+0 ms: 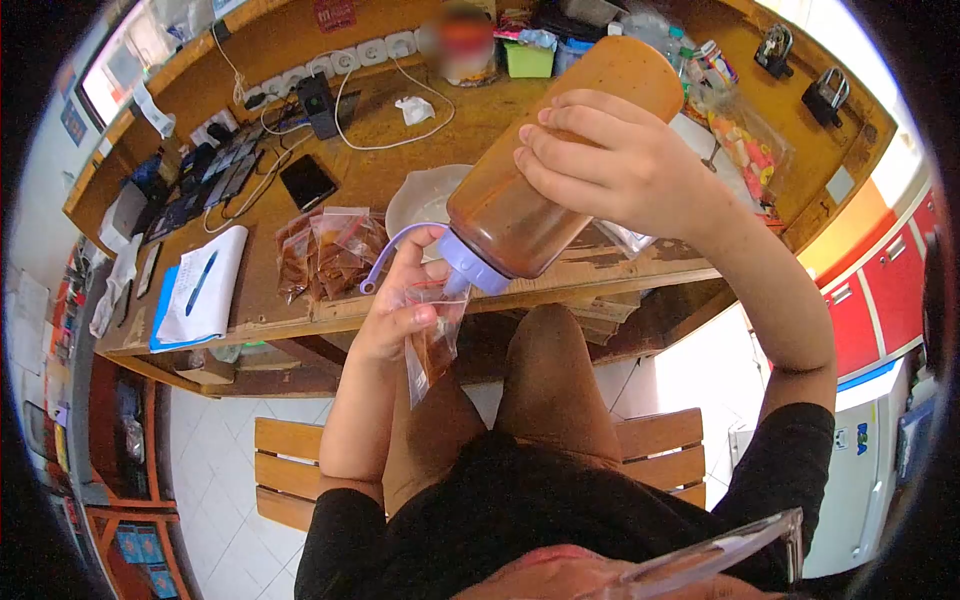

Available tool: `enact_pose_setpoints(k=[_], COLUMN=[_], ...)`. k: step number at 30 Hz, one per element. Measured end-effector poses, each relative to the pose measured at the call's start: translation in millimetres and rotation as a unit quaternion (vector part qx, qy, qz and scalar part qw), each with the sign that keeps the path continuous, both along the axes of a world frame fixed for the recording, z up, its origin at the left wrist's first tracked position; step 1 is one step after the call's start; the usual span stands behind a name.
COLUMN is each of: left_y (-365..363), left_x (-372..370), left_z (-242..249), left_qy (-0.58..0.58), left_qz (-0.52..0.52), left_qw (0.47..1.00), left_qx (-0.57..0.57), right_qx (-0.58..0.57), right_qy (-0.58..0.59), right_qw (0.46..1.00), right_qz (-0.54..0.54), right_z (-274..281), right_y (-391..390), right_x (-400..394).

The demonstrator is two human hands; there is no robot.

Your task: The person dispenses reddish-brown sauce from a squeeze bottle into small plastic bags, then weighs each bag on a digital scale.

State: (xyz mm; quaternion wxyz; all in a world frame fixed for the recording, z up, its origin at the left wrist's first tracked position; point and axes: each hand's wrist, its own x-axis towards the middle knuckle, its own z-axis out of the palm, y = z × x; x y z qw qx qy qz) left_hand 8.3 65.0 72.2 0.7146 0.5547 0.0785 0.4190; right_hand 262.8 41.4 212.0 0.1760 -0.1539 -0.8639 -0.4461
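My right hand (pixel 625 165) is wrapped round a large squeeze bottle (pixel 500 205) of brown sauce, tilted with its purple cap (pixel 470 262) down and to the left. The cap's nozzle points into the mouth of a small clear plastic bag (pixel 432 345), which has brown sauce inside. My left hand (pixel 395 310) pinches this bag near its top, just beneath the cap. On the table to the left lie several filled bags (pixel 330 250) of brown sauce. Behind the bottle stands a white bowl (pixel 420 195), partly hidden.
The wooden table (pixel 400 130) carries a phone (pixel 308 182), a notebook (pixel 205 285) with a pen, and white cables. A green box (pixel 528 60) stands at the back. Padlocks (pixel 826 97) and a bag of colourful sweets (pixel 745 150) are at the right. Red drawers (pixel 880 285) stand beyond.
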Motion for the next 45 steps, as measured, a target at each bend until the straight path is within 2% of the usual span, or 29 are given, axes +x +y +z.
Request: enact_pose_setpoints(k=[6,8,9,11,12,14,15,17,18,19,20,21,23,25,26,27,29,31,33,34,35,37,39,41,43,44,45], left_y=[6,16,20,25,32,42,45,51,57,59,59,56,46,30,16,3,-20,-49,-69,-73,-74,-74,-73,-71,-69,-69,-69], left_x=[1,2,5,7,6,5,5,5,-1,-4,-8,-11,-14,-12,-11,-9,-4,2,4,-2,-4,-3,-8,-10,-8,-6,-2], left_z=[3,8,12,26,29,38,39,33,24,16,9,3,-4,-7,-7,-11,-20,-24,-27,-35,-39,-49,-58,-67,-74,-74,-72], left_qy=[-0.008,-0.006,-0.005,-0.002,0.026,0.085,0.084,0.117,0.153,0.154,0.213,0.271,0.284,0.262,0.256,0.259,0.17,0.098,0.084,0.108,0.123,0.117,0.156,0.195,0.188,0.187,0.252], left_qz=[-0.015,-0.003,0.01,0.015,0.049,0.119,0.12,0.218,0.245,0.246,0.277,0.307,0.317,0.482,0.513,0.512,0.457,0.253,0.098,0.035,-0.018,-0.051,-0.052,-0.054,0.044,0.043,0.244], left_qw=[1.0,1.0,1.0,1.0,0.996,0.977,0.976,0.946,0.931,0.93,0.899,0.862,0.852,0.738,0.723,0.724,0.797,0.938,0.991,0.993,0.991,0.99,0.985,0.978,0.981,0.981,0.925], left_qx=[-0.014,0.002,0.017,0.019,0.072,0.158,0.158,0.208,0.224,0.225,0.263,0.298,0.305,0.392,0.386,0.383,0.356,0.218,0.022,-0.034,-0.05,-0.067,-0.058,-0.051,0.007,0.008,0.144], right_qx=[-0.008,-0.081,-0.081,-0.181,-0.181,-0.241,-0.24,-0.299,-0.299,-0.343,-0.385,-0.385,-0.356,-0.315,-0.274,-0.277,-0.036,-0.241,-0.441,-0.471,-0.499,-0.513,-0.526,-0.509,-0.493,-0.477,-0.476], right_qy=[0.019,0.08,0.08,0.187,0.186,0.334,0.333,0.488,0.488,0.542,0.592,0.594,0.655,0.67,0.685,0.684,0.547,0.38,0.327,0.355,0.384,0.402,0.419,0.47,0.49,0.509,0.509], right_qw=[0.999,0.991,0.991,0.962,0.962,0.905,0.905,0.8,0.801,0.751,0.694,0.694,0.663,0.669,0.674,0.673,0.83,0.893,0.832,0.803,0.771,0.752,0.734,0.721,0.719,0.716,0.717], right_qz=[-0.032,-0.065,-0.067,-0.084,-0.084,-0.108,-0.107,-0.179,-0.177,-0.157,-0.136,-0.135,-0.073,-0.056,-0.039,-0.041,-0.104,0.034,0.081,0.087,0.092,0.094,0.096,0.012,-0.008,-0.028,-0.029], right_z=[-12,-21,-27,-38,-46,-61,-65,-72,-76,-81,-88,-99,-120,-128,-133,-126,-105,-132,-133,-147,-163,-186,-190,-189,-192,-193,-192], right_y=[5,10,13,20,23,27,28,30,34,38,43,48,56,58,57,43,-4,-30,-61,-66,-69,-73,-74,-75,-72,-70,-70], right_x=[11,16,18,20,20,17,15,11,13,17,22,26,33,32,30,19,-14,-31,-63,-74,-80,-83,-83,-85,-75,-70,-68])
